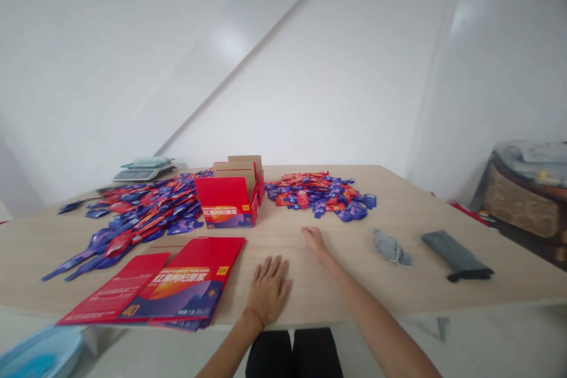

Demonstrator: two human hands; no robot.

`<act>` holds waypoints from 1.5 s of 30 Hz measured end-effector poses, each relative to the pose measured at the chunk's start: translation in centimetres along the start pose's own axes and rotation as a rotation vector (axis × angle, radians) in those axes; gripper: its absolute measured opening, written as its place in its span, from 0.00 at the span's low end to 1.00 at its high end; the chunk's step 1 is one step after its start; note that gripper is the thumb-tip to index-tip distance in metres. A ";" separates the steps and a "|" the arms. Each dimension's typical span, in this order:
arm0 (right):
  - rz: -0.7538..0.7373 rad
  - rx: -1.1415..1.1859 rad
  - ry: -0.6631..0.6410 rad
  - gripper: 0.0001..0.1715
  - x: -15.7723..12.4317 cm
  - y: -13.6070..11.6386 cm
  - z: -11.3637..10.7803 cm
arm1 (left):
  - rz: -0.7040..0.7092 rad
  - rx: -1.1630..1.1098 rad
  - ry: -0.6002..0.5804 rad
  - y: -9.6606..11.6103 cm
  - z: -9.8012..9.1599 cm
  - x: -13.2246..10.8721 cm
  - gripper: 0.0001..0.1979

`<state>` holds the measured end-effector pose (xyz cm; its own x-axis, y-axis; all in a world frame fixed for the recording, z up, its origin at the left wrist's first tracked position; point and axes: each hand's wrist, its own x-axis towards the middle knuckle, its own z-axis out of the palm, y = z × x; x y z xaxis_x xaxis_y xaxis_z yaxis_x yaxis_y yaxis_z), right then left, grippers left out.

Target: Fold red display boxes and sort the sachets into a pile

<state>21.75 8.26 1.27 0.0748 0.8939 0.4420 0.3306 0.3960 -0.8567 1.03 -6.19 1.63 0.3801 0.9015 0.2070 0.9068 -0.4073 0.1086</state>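
Note:
My left hand (268, 290) lies flat on the table near its front edge, fingers stretched out, holding nothing. Beside it, to the left, is a stack of flattened red and purple cartons (177, 283). My right hand (313, 241) is closed and rests farther in on the table; what its curled fingers hold, if anything, is hidden. Just beyond it spreads a pile of small red and purple sachets (319, 195). Red open boxes (227, 204) stand in a row behind my left hand, their flaps raised. A larger heap of sachets (142, 212) lies left of the boxes.
A grey crumpled cloth (392, 248) and a folded dark grey cloth (456, 254) lie at the right of the table (336, 301). A scale (144, 170) stands at the back left. Below the left edge is a blue basin (44, 354).

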 end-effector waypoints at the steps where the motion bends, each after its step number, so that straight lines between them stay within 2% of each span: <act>1: 0.007 -0.015 -0.018 0.27 0.0 -0.3 -0.8 | 0.002 -0.010 0.004 -0.2 0.6 0.0 0.28; 4: 0.004 -0.094 -0.088 0.17 -0.9 -1.0 -4.8 | 0.028 -0.023 0.046 -1.2 2.0 0.2 0.27; 7: -0.138 -0.370 -0.209 0.04 -3.4 -0.9 -10.3 | 0.032 -0.023 0.087 -1.8 2.8 0.6 0.28; 9: -0.157 -0.534 -0.261 0.05 -5.4 -0.3 -13.7 | 0.036 -0.017 0.095 -1.9 3.1 0.8 0.28; 11: -0.028 -0.526 -0.234 0.08 -7.4 0.8 -16.1 | 0.040 -0.009 0.099 -1.8 3.2 0.9 0.28; 13: 0.059 -0.478 -0.182 0.10 -8.8 2.1 -17.4 | 0.041 0.002 0.102 -1.6 3.1 0.9 0.28; 18: 0.128 -0.335 -0.082 0.11 -10.0 4.0 -18.0 | 0.040 0.026 0.093 -1.5 2.8 0.8 0.28; 24: 0.138 -0.198 -0.050 0.11 -10.0 3.4 -18.2 | 0.036 0.034 0.082 -1.4 2.6 0.7 0.28; 31: 0.151 -0.141 -0.044 0.10 -10.1 2.8 -18.2 | 0.032 0.049 0.069 -1.3 2.4 0.6 0.27; 34: 0.158 -0.132 -0.035 0.10 -10.1 2.8 -18.2 | 0.018 0.073 0.031 -0.9 1.7 0.6 0.28; 36: 0.162 -0.123 -0.029 0.11 -10.1 2.9 -18.2 | -0.005 0.117 -0.035 -0.1 0.7 1.1 0.27; 38: 0.164 -0.112 -0.025 0.11 -10.1 3.2 -18.1 | -0.047 0.179 -0.132 1.2 -0.7 2.5 0.24; 40: 0.163 -0.100 -0.026 0.10 -10.2 3.6 -18.0 | -0.084 0.237 -0.203 2.9 -2.0 5.2 0.20; 45: 0.178 -0.082 -0.021 0.05 -10.5 5.0 -17.7 | 0.053 0.241 -0.119 5.8 -3.9 15.8 0.18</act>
<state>39.32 -2.90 -2.99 0.1197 0.9528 0.2790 0.3897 0.2134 -0.8959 11.60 5.15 9.34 0.4343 0.8964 0.0887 0.8967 -0.4209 -0.1370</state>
